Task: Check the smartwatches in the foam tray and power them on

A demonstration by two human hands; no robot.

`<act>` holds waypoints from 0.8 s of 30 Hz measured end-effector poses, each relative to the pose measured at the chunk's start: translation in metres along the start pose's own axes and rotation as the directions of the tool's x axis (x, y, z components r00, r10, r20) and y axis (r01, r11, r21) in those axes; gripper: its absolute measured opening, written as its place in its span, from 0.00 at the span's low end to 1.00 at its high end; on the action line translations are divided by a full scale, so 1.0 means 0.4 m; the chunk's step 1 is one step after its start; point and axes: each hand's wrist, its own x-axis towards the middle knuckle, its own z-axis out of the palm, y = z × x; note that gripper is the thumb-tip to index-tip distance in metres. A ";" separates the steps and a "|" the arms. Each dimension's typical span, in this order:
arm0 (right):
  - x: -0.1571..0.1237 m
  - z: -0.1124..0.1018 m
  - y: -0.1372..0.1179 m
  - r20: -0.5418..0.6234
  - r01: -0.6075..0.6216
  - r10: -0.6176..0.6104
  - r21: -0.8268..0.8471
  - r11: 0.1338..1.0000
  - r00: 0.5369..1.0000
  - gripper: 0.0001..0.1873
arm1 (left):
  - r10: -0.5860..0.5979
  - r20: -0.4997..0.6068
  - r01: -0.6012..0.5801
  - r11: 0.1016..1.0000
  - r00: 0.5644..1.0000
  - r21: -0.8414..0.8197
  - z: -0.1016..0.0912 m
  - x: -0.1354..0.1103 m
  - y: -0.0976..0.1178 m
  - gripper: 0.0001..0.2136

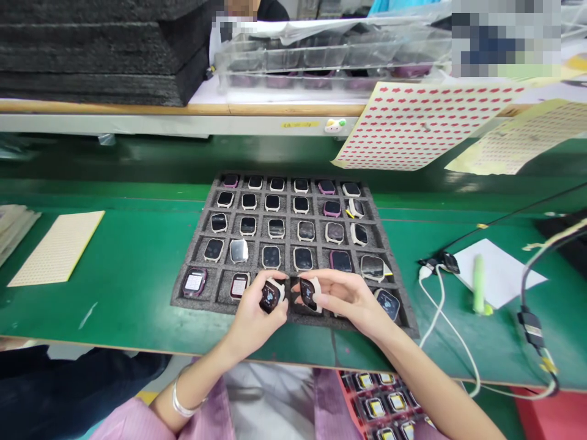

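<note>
My left hand (pixel 257 313) is closed around a smartwatch (pixel 270 296) with a pale case and a lit dark screen. In my right hand (pixel 346 298), between thumb and fingers, is a second smartwatch (pixel 309 293), tilted, its screen lit too. Both are held just above the front row of a grey foam tray (pixel 224 307). Each filled compartment of the tray has one watch body without a strap, in pale or purple cases. At the front left corner a purple watch (pixel 195 282) shows a white screen, and another lit watch (pixel 239 285) lies beside my left hand.
White cables (pixel 441 305), a green marker (pixel 479 284) and white paper (pixel 509 275) lie to the right. A sticker sheet (pixel 59 247) is on the left. Sheets with red marks (pixel 413 122) hang from the shelf, which holds black foam (pixel 92 55) and clear plastic trays (pixel 330 58).
</note>
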 end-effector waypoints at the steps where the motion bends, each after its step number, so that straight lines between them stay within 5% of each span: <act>1: 0.000 -0.001 0.001 0.002 0.002 -0.002 0.004 1.000 1.000 0.18 | -0.006 0.004 0.006 1.000 1.000 -0.006 -0.001 -0.001 0.000 0.14; 6: 0.007 -0.002 0.007 0.017 0.013 -0.014 0.058 0.998 1.000 0.19 | -0.096 -0.002 0.096 0.991 0.995 -0.095 0.004 0.002 0.000 0.18; 14: 0.011 0.006 0.003 -0.016 -0.099 0.105 0.206 0.973 0.994 0.26 | -0.143 0.163 0.197 0.900 0.976 -0.388 -0.016 0.004 0.005 0.24; 24: 0.011 0.003 0.019 -0.048 -0.073 0.083 0.185 0.980 0.995 0.23 | -0.195 0.196 0.261 0.874 0.961 -0.411 -0.037 0.004 0.007 0.24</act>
